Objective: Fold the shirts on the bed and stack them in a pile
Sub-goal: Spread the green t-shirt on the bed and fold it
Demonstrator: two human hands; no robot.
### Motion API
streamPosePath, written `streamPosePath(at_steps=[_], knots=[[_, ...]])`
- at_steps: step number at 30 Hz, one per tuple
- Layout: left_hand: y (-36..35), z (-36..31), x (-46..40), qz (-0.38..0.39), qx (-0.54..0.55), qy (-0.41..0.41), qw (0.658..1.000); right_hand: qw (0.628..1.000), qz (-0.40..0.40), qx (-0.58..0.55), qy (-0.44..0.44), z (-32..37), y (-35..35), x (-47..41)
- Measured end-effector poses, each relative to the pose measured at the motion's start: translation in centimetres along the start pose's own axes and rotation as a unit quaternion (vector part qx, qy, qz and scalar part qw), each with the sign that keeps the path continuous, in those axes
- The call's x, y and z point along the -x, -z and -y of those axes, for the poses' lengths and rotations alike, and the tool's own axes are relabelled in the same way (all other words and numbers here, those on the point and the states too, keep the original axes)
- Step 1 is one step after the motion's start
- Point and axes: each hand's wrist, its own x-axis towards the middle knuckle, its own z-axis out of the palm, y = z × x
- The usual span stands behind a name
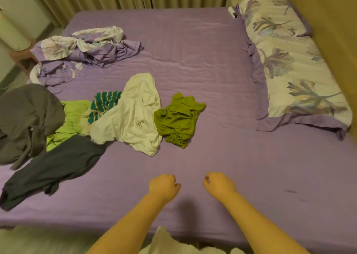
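- bed (193, 56): one, covered in a lilac sheet, filling most of the view.
- pillows (293, 64): two, floral print with purple borders, lying end to end along the right edge of the bed.
- bedding heap (85, 50): one crumpled purple and floral bundle at the far left of the bed.
- shirts: six unfolded garments in a loose cluster on the left half of the bed, none stacked. in order of size: one grey shirt (27, 118) at the left edge; one white shirt (133, 114) in the middle; one dark grey shirt (52, 168) nearest the viewer; one olive green shirt (178, 118) on the right, touching the white one; one lime green shirt (71, 118) partly under its neighbours; one teal striped shirt (105, 103) mostly covered by the white one.
- left hand (163, 186): one, fingers curled into a fist, gripping nothing, above bare sheet.
- right hand (219, 184): one, likewise curled and empty, just beside the left.
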Motion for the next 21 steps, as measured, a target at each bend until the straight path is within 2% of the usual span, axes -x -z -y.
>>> streamPosePath(at_steps=[6, 13, 21], knots=[[2.8, -2.3, -4.0, -0.021, 0.038, 0.046, 0.998, 0.998, 0.009, 0.025, 0.049, -0.8, 4.0, -6.1], [5.6, -2.8, -7.8, -0.028, 0.053, 0.075, 0.995, 0.996, 0.026, 0.048, 0.066, -0.2, 6.6, -11.3], [7.5, -0.3, -13.3, -0.02, 0.073, 0.062, 0.995, 0.996, 0.042, 0.047, 0.063, 2.4, 7.5, -17.1]])
